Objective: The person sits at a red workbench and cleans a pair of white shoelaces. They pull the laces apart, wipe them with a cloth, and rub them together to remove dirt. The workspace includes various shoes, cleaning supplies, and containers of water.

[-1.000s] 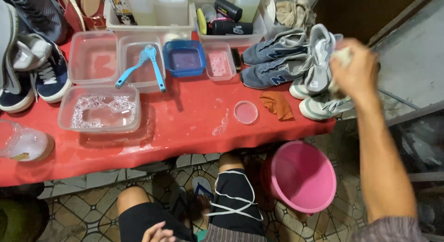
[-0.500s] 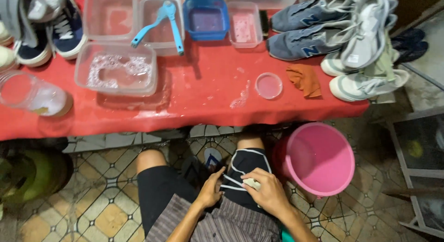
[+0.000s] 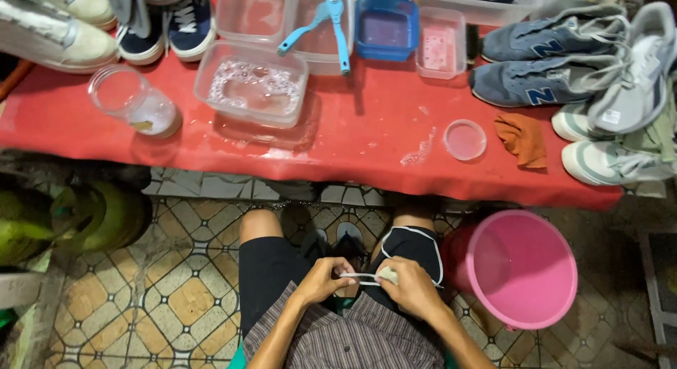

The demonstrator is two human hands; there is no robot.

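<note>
I sit at a red table (image 3: 352,150) and both hands are down in my lap over black shorts. My left hand (image 3: 321,279) pinches one end of a white shoelace (image 3: 361,276) and pulls it out straight. My right hand (image 3: 411,290) is closed around the bundled rest of the lace. The lace runs a short way between the two hands. Grey sneakers (image 3: 543,65) lie on the table's right side, far above the hands.
A pink bucket (image 3: 522,267) stands on the tiled floor by my right knee. On the table are a clear tub of soapy water (image 3: 250,83), a blue brush (image 3: 331,23), a blue tub (image 3: 384,27), a plastic jar (image 3: 134,101), a round lid (image 3: 465,139), an orange rag (image 3: 522,137) and more shoes (image 3: 63,30).
My right hand came down from the sneakers on the right of the table into my lap. Both hands now hold the white lace, and the view has tilted downward.
</note>
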